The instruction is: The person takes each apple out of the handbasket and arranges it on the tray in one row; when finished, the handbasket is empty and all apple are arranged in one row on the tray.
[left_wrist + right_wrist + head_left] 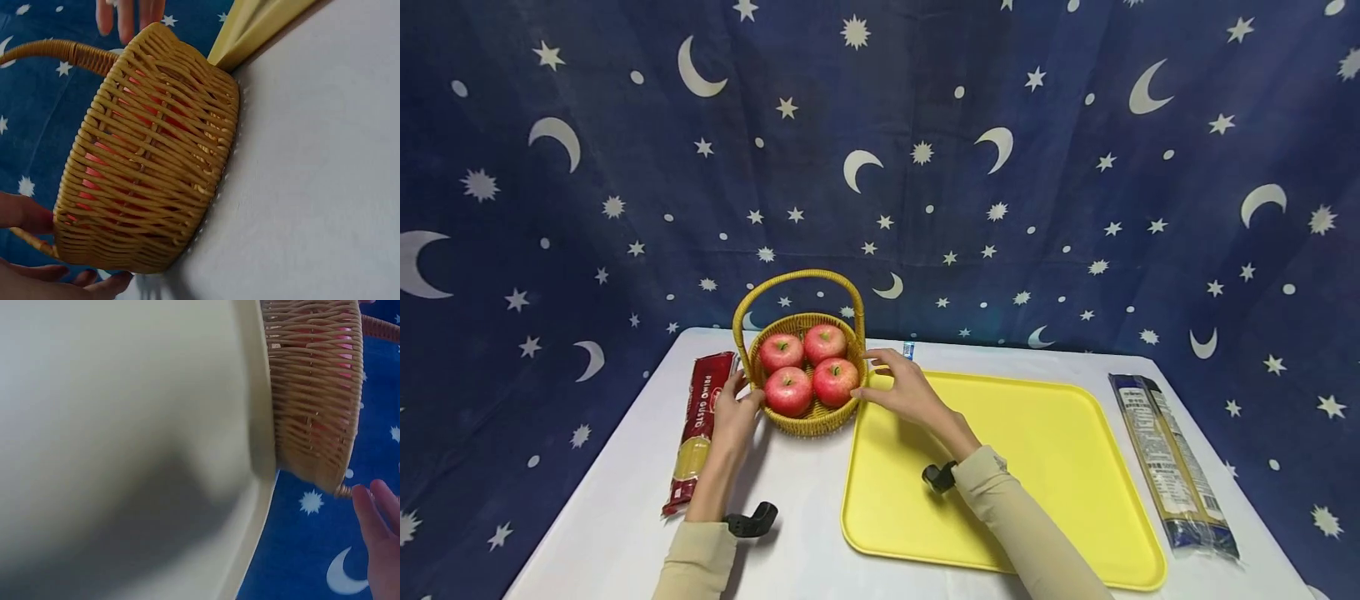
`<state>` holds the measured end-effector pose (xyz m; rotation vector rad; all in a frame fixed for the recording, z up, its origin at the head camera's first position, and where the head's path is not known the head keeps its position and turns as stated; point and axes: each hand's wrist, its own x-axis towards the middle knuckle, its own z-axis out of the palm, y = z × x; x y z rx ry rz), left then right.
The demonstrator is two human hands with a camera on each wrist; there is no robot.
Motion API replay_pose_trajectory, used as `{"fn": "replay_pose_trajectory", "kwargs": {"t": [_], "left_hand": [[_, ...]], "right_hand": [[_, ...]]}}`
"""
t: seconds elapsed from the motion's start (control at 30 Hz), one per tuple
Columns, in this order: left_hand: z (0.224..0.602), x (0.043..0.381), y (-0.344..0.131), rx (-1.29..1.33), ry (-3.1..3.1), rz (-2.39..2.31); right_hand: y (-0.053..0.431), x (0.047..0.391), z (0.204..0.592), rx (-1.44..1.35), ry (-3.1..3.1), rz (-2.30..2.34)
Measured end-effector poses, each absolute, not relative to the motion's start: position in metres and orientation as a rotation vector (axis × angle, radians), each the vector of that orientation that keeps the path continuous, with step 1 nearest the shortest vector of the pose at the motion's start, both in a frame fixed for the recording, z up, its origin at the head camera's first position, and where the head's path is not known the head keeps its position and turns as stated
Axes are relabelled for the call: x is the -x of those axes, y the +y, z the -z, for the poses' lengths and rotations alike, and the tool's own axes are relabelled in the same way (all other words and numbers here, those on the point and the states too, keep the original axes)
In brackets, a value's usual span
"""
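A round wicker basket (811, 425) with a tall hooped handle (797, 276) stands on the table, left of the yellow tray. Several red apples (789, 392) lie inside it. My left hand (734, 417) is at the basket's left side, its thumb at the rim and its fingers beside the handle's base. On the other side, my right hand (910, 392) reaches over the tray, thumb and fingers spread at the basket's right rim. The right wrist view shows the right hand's fingers (369, 519) extended near the handle's base, not wrapped around it.
A red spaghetti packet (705, 417) lies to the left, beneath my left forearm in the head view. The yellow tray (1045, 450) takes up the middle right. Long blue-ended packets (1172, 467) lie at the right edge. A small blue-and-white item (909, 350) sits behind the tray.
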<state>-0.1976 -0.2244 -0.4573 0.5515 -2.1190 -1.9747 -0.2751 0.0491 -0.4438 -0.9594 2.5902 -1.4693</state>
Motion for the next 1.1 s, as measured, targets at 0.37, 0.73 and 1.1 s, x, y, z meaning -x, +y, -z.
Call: {"fn": "replay_pose_trajectory", "kwargs": {"t": [0.37, 0.73, 1.1], "left_hand": [[0.469, 0.2, -0.236, -0.516, -1.957, 2.246], [0.474, 0.206, -0.243, -0.503, -1.88, 2.363], [0.475, 0.209, -0.246, -0.466, -1.895, 2.374]], "right_hand": [[0.003, 0.288, 0.44, 1.105, 2.628, 1.122], [-0.009, 0.292, 0.443, 1.06, 2.752, 0.737], [-0.003, 0.29, 0.454, 1.186, 2.875, 0.825]]}}
